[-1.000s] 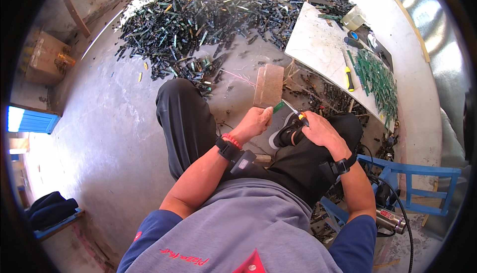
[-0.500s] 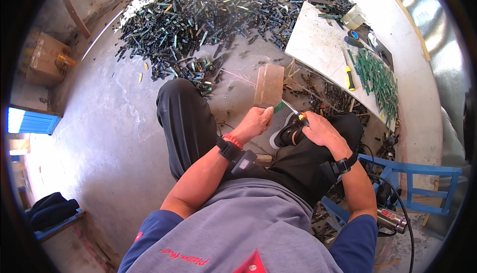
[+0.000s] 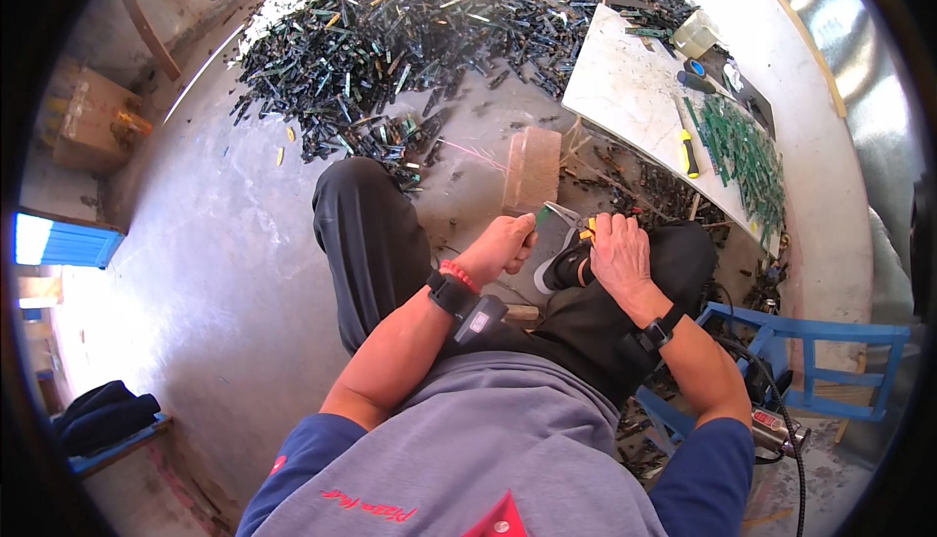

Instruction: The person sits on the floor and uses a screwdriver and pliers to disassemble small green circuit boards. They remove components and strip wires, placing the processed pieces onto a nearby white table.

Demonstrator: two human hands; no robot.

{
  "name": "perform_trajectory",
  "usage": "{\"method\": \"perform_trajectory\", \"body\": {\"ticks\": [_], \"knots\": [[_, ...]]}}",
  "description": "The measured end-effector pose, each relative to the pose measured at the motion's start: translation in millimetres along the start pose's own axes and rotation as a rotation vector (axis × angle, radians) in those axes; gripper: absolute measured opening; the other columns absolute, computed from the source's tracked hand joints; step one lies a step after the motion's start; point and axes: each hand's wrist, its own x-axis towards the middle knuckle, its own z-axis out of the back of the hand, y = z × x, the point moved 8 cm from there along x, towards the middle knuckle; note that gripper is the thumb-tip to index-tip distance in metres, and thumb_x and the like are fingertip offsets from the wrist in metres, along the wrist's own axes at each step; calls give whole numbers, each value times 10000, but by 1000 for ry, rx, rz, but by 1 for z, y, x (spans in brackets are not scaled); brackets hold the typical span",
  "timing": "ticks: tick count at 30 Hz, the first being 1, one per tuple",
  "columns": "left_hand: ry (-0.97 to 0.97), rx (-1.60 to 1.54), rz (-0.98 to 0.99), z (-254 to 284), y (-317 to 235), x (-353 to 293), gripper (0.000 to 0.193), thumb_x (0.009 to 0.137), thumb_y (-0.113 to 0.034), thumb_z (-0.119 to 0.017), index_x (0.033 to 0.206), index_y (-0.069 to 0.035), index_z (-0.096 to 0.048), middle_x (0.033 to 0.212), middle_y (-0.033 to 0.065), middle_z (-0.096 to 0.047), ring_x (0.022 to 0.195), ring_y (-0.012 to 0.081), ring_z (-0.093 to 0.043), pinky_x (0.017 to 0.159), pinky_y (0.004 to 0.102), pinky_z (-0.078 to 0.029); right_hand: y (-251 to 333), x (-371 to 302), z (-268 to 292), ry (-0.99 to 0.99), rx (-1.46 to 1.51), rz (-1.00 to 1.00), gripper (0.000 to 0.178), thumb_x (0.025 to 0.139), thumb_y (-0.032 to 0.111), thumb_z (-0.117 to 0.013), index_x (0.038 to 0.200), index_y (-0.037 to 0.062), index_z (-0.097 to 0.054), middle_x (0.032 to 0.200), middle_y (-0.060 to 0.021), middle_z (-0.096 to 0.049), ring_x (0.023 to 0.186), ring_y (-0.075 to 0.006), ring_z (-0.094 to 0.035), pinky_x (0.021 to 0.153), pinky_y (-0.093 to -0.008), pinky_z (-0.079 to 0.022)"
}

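A small green circuit board strip sticks up from my left hand, pinched between thumb and fingers. My right hand is closed round the yellow-and-black grips of what look like slim pliers. Their pale metal tip reaches left to the upper end of the strip; whether it grips the strip is too small to tell. Just beyond both hands, a reddish-brown brick stands on the floor. My legs are bent on either side, with one dark shoe below the pliers.
A large heap of dark strips covers the floor ahead. To the right, a white board bears many green strips, a yellow-and-black handled tool and a clear container. A blue frame and cable are near my right elbow.
My right hand has turned, knuckles now upward, and moved slightly right. The pliers have turned with it and look more spread. My left hand still holds the strip, shifted slightly and tilted more upright.
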Motion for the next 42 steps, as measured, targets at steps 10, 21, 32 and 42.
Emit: {"method": "perform_trajectory", "body": {"ticks": [10,21,32,42], "knots": [[23,256,-207,-2,-32,-20,498,1031,-427,-411,651,-109,-460,551,-63,-348,460,51,-267,419,261,-198,44,-45,-28,1001,2325,-691,189,798,109,-527,967,48,-587,784,-48,-547,650,-159,-505,532,-297,-411],[7,215,-128,-8,-18,-12,501,1031,-432,-405,650,-111,-453,554,-68,-327,457,60,-257,423,258,-203,2,-14,13,-9,179,-159,363,718,157,-747,986,42,-531,927,-148,-577,886,-333,-589,726,-430,-493],[-12,29,-105,5,-10,0,397,1016,-387,-454,746,-97,-477,611,-66,-318,493,57,-241,439,238,-193,0,-9,3,157,433,-363,321,762,158,-701,1014,22,-554,966,-180,-628,933,-376,-621,799,-460,-499],[-61,124,-178,10,-12,-1,432,1022,-411,-449,719,-105,-471,635,-42,-359,515,68,-277,446,241,-219,-12,-5,2,135,394,-379,334,757,175,-713,1009,18,-559,964,-179,-632,934,-373,-624,802,-463,-499]]}}
